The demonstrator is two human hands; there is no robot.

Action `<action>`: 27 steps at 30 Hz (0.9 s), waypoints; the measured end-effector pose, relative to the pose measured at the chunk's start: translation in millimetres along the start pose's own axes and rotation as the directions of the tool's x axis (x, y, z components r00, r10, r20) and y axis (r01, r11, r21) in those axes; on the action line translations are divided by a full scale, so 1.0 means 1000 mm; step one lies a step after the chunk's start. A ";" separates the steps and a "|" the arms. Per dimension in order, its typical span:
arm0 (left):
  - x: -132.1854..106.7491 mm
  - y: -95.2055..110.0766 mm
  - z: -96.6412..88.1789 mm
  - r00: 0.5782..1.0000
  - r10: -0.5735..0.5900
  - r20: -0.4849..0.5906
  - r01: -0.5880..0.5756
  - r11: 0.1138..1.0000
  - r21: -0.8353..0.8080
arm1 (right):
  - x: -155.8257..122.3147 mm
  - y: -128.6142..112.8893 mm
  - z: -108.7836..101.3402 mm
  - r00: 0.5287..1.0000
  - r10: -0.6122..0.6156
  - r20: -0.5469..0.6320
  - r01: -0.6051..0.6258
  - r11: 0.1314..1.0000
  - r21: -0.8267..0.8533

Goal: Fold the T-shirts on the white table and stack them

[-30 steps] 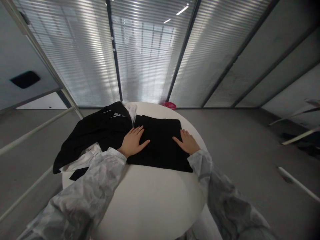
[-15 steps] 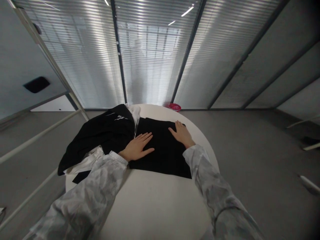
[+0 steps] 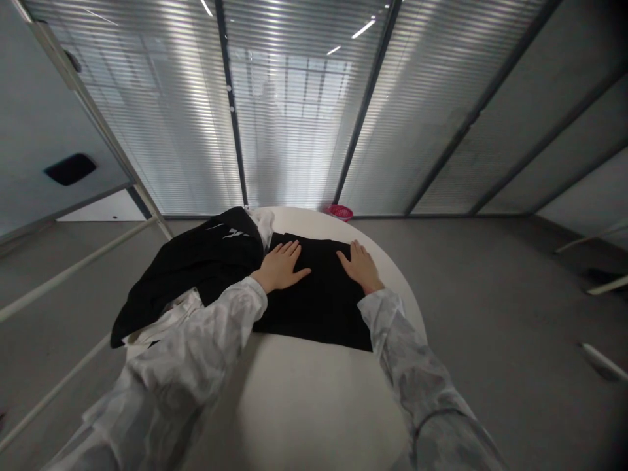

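A folded black garment (image 3: 321, 294) lies flat on a round white table (image 3: 304, 399). My left hand (image 3: 283, 267) rests palm down on the garment's far left part, fingers stretched out and close together. On its far right part my right hand (image 3: 360, 266) lies flat too, fingers spread. Both hands hold nothing. Pale grey patterned sleeves cover both my arms.
A heap of black clothing with white print (image 3: 196, 265) and some white fabric (image 3: 164, 317) covers the table's left side. A pink basket (image 3: 339, 212) stands on the floor behind the table. Blinds and glass partitions stand beyond; white rails run at the left.
Both hands have slid across the black garment toward its far edge. The right hand moved first from the near right side, then the left hand followed.
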State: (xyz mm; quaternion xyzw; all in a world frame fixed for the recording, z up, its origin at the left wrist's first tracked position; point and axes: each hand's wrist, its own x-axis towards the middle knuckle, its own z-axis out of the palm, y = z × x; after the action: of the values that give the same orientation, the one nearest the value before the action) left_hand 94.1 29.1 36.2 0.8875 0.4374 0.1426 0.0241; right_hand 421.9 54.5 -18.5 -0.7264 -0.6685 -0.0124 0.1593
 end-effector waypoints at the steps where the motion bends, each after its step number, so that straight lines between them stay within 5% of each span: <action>1: 0.011 -0.005 0.005 0.999 -0.035 0.018 0.035 0.999 -0.004 | 0.000 0.000 -0.001 1.000 0.000 0.001 0.000 1.000 -0.005; 5: 0.037 -0.025 0.031 0.985 -0.167 0.037 0.169 0.985 -0.044 | -0.002 -0.002 -0.004 1.000 -0.001 -0.002 0.001 1.000 -0.029; 11: 0.041 -0.034 0.049 0.933 -0.342 -0.107 0.335 0.939 -0.081 | -0.010 -0.008 -0.010 0.998 0.002 -0.064 -0.003 1.000 -0.023; 15: 0.054 -0.038 0.031 0.915 -0.392 -0.097 0.387 0.920 -0.060 | -0.003 -0.004 -0.025 0.999 -0.005 -0.032 0.006 0.999 0.033; 19: 0.083 -0.056 0.002 0.890 -0.394 0.231 0.433 0.889 -0.151 | 0.019 0.016 -0.051 0.976 -0.083 0.202 0.048 0.984 0.173; 22: 0.099 -0.068 -0.014 0.875 -0.323 0.360 0.423 0.873 -0.244 | 0.033 0.032 -0.067 0.939 -0.160 0.306 0.063 0.951 0.302; 27: 0.101 -0.075 -0.030 0.892 -0.236 0.385 0.406 0.791 -0.457 | 0.047 0.037 -0.083 0.958 -0.225 0.175 0.113 0.864 0.491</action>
State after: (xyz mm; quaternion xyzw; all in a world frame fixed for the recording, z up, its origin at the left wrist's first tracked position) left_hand 86.5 152.1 75.4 0.7689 0.5182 0.1101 0.3580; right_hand 479.4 77.5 63.2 -0.5996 -0.7262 0.2209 0.2537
